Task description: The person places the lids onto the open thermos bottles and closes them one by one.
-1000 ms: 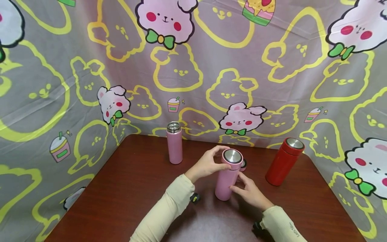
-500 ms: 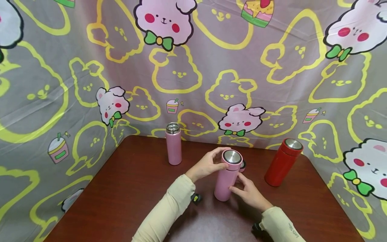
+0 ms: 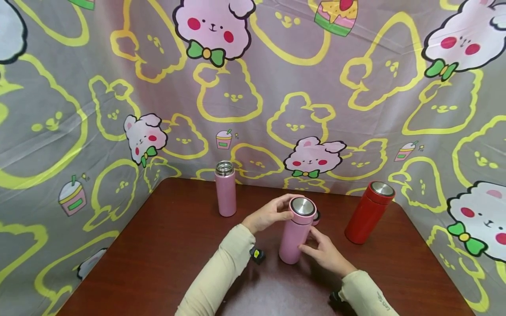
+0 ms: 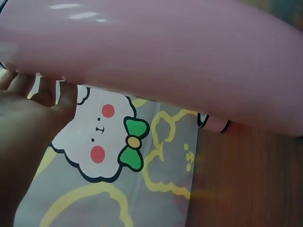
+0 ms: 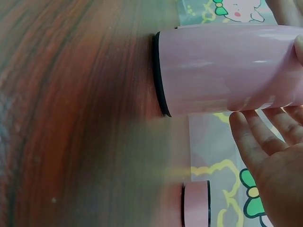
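Observation:
A tall pink thermos bottle (image 3: pixel 293 239) with a steel-topped pink cap (image 3: pixel 302 206) stands nearly upright, leaning slightly in the head view. My left hand (image 3: pixel 269 215) grips the cap, thumb on the near side and fingers behind it. Lower down, my right hand (image 3: pixel 326 252) holds the bottle's body between thumb and fingers. The black-rimmed base shows in the right wrist view; whether it touches the table I cannot tell. A loose pink lid (image 5: pixel 195 203) lies behind the bottle, partly hidden by it in the head view.
An uncapped pink thermos (image 3: pixel 227 193) with a steel mouth stands at the back left of the brown table (image 3: pixel 166 245). To the right stands a capped red thermos (image 3: pixel 367 215). Patterned cloth (image 3: pixel 237 87) hangs round the table's back and sides.
My left thumb has slid a little leftward along the near side of the cap. The right hand keeps its hold on the body. The head view has shifted slightly.

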A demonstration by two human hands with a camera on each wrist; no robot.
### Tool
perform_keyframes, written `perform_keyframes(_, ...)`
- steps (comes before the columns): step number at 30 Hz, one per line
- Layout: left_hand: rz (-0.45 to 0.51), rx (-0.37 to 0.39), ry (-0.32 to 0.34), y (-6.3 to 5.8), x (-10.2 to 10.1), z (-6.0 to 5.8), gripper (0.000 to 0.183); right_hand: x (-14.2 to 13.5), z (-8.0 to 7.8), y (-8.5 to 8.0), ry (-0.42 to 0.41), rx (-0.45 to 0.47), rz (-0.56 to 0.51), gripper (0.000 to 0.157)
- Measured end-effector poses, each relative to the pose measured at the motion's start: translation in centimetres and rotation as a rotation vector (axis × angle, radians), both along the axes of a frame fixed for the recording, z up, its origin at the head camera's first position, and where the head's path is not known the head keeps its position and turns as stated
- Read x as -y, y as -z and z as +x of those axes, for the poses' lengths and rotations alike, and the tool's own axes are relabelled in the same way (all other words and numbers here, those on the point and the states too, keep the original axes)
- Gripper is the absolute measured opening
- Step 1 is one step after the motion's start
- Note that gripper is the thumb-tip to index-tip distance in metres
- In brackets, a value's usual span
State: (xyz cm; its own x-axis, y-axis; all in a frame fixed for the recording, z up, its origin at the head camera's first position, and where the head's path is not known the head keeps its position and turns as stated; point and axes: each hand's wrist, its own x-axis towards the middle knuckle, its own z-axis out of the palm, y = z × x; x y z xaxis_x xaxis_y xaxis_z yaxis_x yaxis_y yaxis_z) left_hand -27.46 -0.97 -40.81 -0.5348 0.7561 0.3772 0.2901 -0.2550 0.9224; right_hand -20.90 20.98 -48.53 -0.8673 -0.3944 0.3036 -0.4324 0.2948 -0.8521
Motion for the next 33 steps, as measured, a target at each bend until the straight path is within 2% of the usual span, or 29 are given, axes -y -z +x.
perform_keyframes(5,0.031,0.016,0.057,0.3,-0.1,-0.4,0.090,0.0,0.0,0.0,-0.021,-0.016,-0.008,0.054)
perform_keyframes(10,0.016,0.026,0.056,0.3,0.2,-0.3,0.085,0.2,0.0,0.0,-0.010,0.002,0.000,0.054)
perform_keyframes(15,-0.026,0.048,-0.011,0.0,0.5,0.2,0.083,0.1,0.2,0.1,0.016,-0.020,0.011,0.055)
perform_keyframes(18,-0.019,0.076,-0.056,-0.2,0.6,0.5,0.080,0.5,0.8,-1.1,0.020,-0.008,0.016,0.057)
perform_keyframes(22,-0.018,0.075,-0.099,-0.5,0.8,1.1,0.067,1.1,1.7,-2.8,0.024,0.017,0.021,0.058)
perform_keyframes(25,-0.036,0.051,-0.112,-0.7,1.0,1.5,0.060,1.2,1.8,-2.9,0.025,0.011,0.024,0.057)
perform_keyframes(28,-0.089,-0.008,-0.151,-1.1,1.1,1.9,0.061,1.1,1.8,-2.8,0.025,-0.007,0.030,0.056)
perform_keyframes(33,-0.223,-0.109,-0.294,-2.1,0.6,3.0,0.065,0.7,1.0,-1.3,0.028,-0.038,0.037,0.057)
